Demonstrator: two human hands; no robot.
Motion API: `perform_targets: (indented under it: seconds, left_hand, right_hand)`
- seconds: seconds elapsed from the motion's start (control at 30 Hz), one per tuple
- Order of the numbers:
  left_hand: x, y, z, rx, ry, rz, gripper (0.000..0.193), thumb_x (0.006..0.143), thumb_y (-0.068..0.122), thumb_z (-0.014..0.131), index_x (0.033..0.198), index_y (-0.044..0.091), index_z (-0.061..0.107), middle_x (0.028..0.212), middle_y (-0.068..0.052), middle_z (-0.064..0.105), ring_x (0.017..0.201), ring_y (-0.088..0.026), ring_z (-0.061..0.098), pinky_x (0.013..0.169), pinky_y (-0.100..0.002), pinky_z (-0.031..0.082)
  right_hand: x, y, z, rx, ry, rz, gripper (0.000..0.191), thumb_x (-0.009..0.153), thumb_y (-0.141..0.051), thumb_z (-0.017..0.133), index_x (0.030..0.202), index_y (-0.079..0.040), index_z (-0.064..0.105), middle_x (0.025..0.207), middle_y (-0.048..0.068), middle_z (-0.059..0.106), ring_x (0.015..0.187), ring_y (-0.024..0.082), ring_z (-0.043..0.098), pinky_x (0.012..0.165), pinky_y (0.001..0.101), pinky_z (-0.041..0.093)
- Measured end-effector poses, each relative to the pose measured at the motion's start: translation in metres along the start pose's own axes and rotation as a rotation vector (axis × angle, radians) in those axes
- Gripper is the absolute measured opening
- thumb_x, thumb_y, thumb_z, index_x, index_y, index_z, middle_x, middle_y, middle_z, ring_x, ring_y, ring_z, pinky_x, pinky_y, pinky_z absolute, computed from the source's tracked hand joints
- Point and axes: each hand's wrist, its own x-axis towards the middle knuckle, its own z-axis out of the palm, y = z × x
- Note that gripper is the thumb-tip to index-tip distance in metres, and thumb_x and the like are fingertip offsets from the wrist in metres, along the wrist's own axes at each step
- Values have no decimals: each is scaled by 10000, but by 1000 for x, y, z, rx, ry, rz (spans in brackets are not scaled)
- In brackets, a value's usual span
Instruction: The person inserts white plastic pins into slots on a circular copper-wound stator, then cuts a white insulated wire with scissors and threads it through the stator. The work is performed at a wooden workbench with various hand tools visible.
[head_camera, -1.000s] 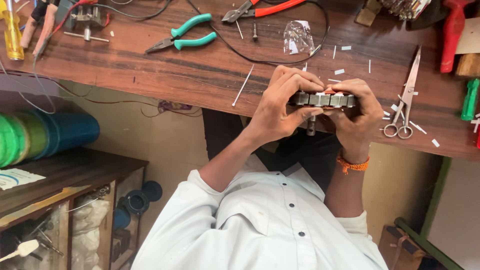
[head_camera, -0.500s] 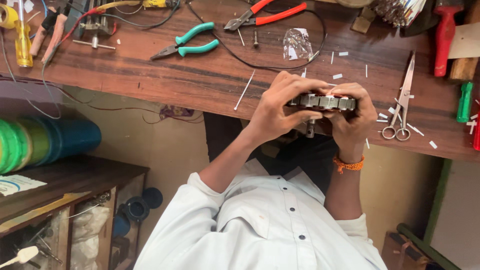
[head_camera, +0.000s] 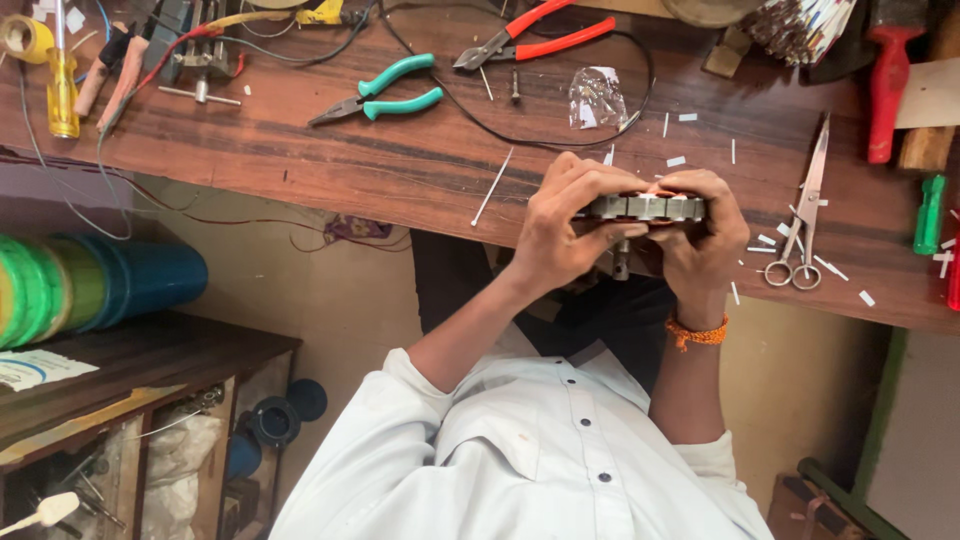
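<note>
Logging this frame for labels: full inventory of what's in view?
Slotted metal ring: 1, grey, held over bench edge
Pliers: 1, teal handles, bench
Cutters: 1, red handles, bench top
Scissors: 1, steel, bench right
Plastic bag: 1, clear, bench centre
Screwdriver: 1, yellow handle, bench left
Rolls: several, green and blue, below bench
Wooden bench: 1, brown
Left hand: grips ring
Right hand: grips ring

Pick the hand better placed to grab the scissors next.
Right, probably. The right hand is nearer the scissors lying on the bench. The left hand is farther off, across the toothed metal part that both hands grip.
</note>
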Motion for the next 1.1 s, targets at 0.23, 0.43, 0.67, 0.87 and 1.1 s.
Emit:
perform_targets:
  seconds: [0.23,0.43,0.67,0.87,1.1]
  left_hand:
    - [15,5,-20,39,-128,72,420,863,193,849,1232,110,667,1206,-17,693,1075,-229,602,987,-343,493]
    - [19,18,-17,205,-192,107,419,849,184,845,1220,108,667,1175,-28,681,1035,-264,597,951,-371,510]
    - [2,5,-6,65,-19,4,372,814,118,867,1109,72,644,1054,-71,645,1018,-263,636,908,-370,522]
    - [-5,-14,-1,-275,4,-73,356,831,138,876,1115,61,675,1071,-57,690,1037,-220,666,944,-344,531]
    - [8,-4,-13,-58,-156,24,431,822,150,864,1200,61,677,1158,-58,690,1114,-253,628,1009,-382,521]
  right_hand:
    - [0,0,1,-5,-7,-45,352,928,-137,828,1187,-8,627,1091,102,694,988,155,670,880,246,539]
    - [-2,-3,1,-93,-3,-52,316,910,-37,825,1158,-3,632,1106,118,689,957,164,663,854,249,542]
    - [8,-11,-1,-5,-84,54,621,889,-424,805,1310,-7,621,1137,72,710,1051,143,693,941,259,555]
    - [12,-12,-3,-11,-67,-57,523,941,-431,782,1214,0,662,1104,98,705,1049,164,694,926,258,555]
    - [3,-20,-10,-12,-54,-32,338,908,-141,844,1130,8,637,1102,115,700,1040,194,700,937,279,574]
